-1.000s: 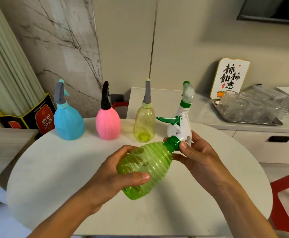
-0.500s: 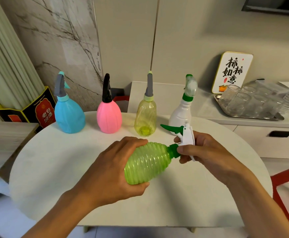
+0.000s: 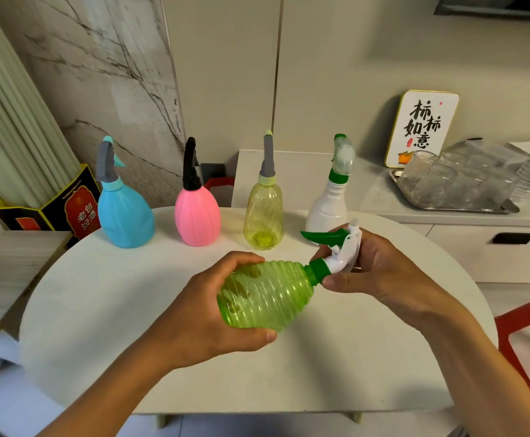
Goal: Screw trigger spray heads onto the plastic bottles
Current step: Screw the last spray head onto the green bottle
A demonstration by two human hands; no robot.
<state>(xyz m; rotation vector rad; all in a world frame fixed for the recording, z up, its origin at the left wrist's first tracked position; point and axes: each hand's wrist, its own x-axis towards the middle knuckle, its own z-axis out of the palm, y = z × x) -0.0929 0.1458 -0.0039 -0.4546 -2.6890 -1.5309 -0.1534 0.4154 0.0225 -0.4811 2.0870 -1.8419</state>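
Sideways, ribbed translucent green bottle [image 3: 265, 298] in left hand [image 3: 207, 313]; right hand [image 3: 374, 272] around white spray head [image 3: 344, 252].

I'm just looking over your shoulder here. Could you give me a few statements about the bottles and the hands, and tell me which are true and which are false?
1. The left hand grips the green bottle. True.
2. The green bottle stands upright on the table. False: it is held tilted on its side above the table.
3. The right hand holds the white and green spray head at the bottle's neck. True.
4. Four other bottles stand in a row behind, each with a spray head on. True.
5. The pink bottle is the farthest left in that row. False: the blue bottle is.
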